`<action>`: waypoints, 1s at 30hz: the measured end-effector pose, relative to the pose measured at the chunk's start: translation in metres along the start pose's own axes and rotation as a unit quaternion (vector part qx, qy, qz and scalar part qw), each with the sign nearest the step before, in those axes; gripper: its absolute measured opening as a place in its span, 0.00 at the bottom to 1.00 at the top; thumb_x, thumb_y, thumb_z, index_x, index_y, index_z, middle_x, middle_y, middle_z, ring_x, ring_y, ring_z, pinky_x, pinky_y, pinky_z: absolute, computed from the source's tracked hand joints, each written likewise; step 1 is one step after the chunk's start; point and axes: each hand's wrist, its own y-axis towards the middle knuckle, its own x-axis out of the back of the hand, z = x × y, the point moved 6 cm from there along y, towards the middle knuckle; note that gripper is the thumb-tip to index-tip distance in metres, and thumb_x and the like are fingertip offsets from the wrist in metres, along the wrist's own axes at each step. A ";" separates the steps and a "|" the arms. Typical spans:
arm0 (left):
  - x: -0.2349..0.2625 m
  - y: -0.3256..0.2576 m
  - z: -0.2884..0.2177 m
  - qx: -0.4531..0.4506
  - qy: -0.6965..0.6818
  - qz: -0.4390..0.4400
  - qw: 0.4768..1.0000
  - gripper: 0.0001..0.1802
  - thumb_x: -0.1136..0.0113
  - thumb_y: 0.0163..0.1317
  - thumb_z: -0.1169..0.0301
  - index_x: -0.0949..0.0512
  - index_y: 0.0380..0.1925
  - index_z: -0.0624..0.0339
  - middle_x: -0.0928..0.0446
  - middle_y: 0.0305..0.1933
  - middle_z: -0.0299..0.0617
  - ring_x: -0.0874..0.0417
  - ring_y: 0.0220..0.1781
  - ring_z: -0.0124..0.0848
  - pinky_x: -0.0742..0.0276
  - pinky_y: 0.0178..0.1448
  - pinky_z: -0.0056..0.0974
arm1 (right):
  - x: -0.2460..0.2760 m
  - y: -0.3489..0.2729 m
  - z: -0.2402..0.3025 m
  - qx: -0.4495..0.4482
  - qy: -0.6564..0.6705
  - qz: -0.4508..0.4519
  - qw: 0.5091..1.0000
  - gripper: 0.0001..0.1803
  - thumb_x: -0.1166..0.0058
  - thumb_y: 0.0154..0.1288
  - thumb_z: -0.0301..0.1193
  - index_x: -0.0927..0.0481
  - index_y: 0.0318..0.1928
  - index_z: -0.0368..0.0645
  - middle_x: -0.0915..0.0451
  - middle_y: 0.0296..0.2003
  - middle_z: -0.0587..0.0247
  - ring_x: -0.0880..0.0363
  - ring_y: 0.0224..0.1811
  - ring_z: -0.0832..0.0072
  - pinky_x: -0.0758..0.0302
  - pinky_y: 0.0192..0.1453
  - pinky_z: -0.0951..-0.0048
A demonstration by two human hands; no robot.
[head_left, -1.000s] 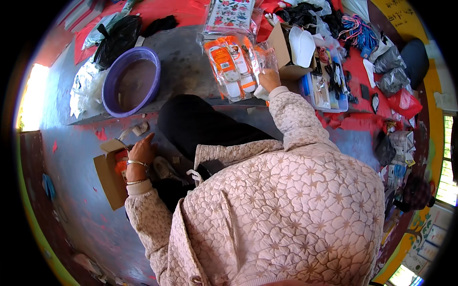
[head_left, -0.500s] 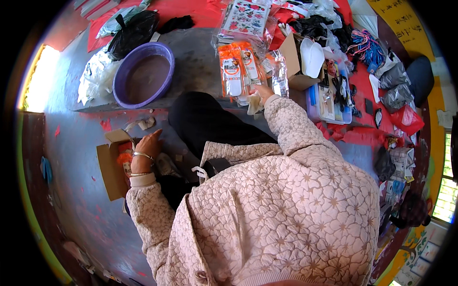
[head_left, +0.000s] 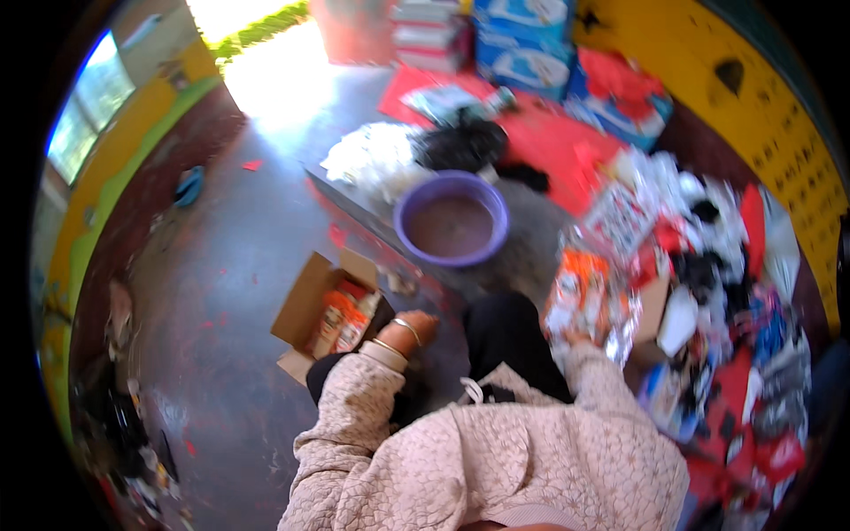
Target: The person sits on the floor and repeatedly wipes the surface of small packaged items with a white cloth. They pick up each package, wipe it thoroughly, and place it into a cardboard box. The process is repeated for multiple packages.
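My right hand (head_left: 580, 335) reaches to the orange-and-clear packets (head_left: 580, 281) on the low grey platform (head_left: 536, 212). A pale crumpled piece (head_left: 559, 352), perhaps cloth, shows at its fingers, which look closed on it; motion blurs the detail. My left hand (head_left: 418, 328), with bangles at the wrist, hangs beside an open cardboard box (head_left: 298, 301). Its fingers are smeared and point away from the box, so their grip cannot be made out. Inside the box lie orange-and-white packets (head_left: 340, 311).
A purple basin (head_left: 403, 232) of murky water stands on the platform, next to white plastic bags (head_left: 372, 159) and a black bag (head_left: 465, 146). On the right are a white insole-shaped piece (head_left: 677, 320), a tub of tools (head_left: 666, 400) and heaped bags. Blue packs (head_left: 531, 57) stand at the back.
The view has swung left and up, bringing the doorway and blue packs into sight. My left hand has moved off the box's edge toward my knee. My right hand stays by the packets.
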 end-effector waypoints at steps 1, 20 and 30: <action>-0.010 0.000 0.006 -0.003 -0.001 -0.003 1.000 0.19 0.51 0.55 0.63 0.29 0.48 0.49 0.22 0.39 0.47 0.21 0.43 0.45 0.25 0.45 0.45 | -0.009 0.018 -0.006 0.015 0.015 -0.003 1.000 0.37 0.38 0.44 0.49 0.27 0.49 0.35 0.26 0.48 0.52 0.28 0.51 0.67 0.32 0.53 0.67; 0.061 -0.050 0.004 0.023 -0.172 -0.172 0.970 0.27 0.54 0.60 0.61 0.44 0.60 0.50 0.24 0.46 0.46 0.24 0.51 0.43 0.30 0.52 0.42 | 0.225 -0.163 0.097 0.281 0.622 0.024 0.730 0.04 0.51 0.42 0.23 0.31 0.21 0.46 0.32 0.20 0.71 0.30 0.24 0.75 0.28 0.36 0.71; 0.122 -0.097 0.033 -0.352 -0.863 -0.194 0.307 0.36 0.53 0.59 0.47 0.52 0.63 0.43 0.39 0.62 0.41 0.37 0.61 0.37 0.40 0.60 0.49 | 0.127 -0.353 0.321 0.422 0.553 0.347 0.630 0.04 0.54 0.47 0.25 0.33 0.25 0.45 0.30 0.24 0.67 0.25 0.26 0.73 0.22 0.32 0.68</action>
